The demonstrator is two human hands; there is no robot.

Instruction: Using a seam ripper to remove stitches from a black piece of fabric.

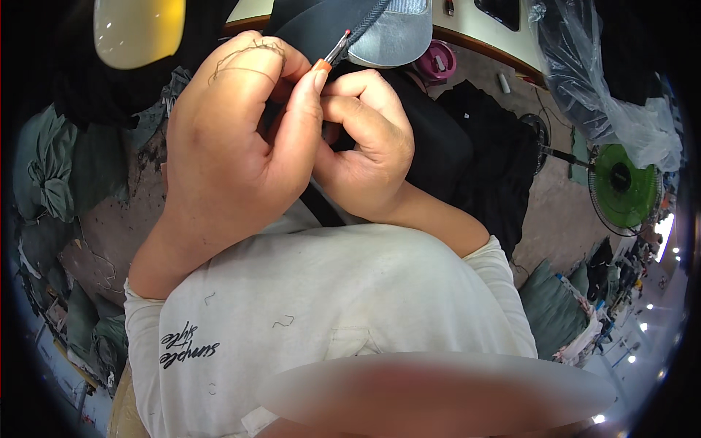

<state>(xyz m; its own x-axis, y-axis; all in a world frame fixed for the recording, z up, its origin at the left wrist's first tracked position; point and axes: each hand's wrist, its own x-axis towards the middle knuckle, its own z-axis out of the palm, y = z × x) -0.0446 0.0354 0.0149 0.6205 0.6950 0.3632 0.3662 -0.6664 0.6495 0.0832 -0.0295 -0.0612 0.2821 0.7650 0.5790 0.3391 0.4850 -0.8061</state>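
My left hand [234,131] is closed around a seam ripper [332,55], thumb pressed near its orange collar. The forked metal tip, with a small red ball, points up and to the right. Loose brown threads [252,55] loop over the knuckles of this hand. Close beside it, my right hand [369,139] has its fingers curled in; whatever they grip is hidden. Dark fabric [310,22] with a thick corded edge lies just beyond both hands, next to the tip.
A silver rounded plate [398,36] sits by the pale tabletop [475,36]. Black cloth [485,146] hangs to the right, near a green fan [621,179] and clear plastic sheeting [577,80]. Dark green bundles [55,164] lie at left. A pink container [438,62] stands beyond.
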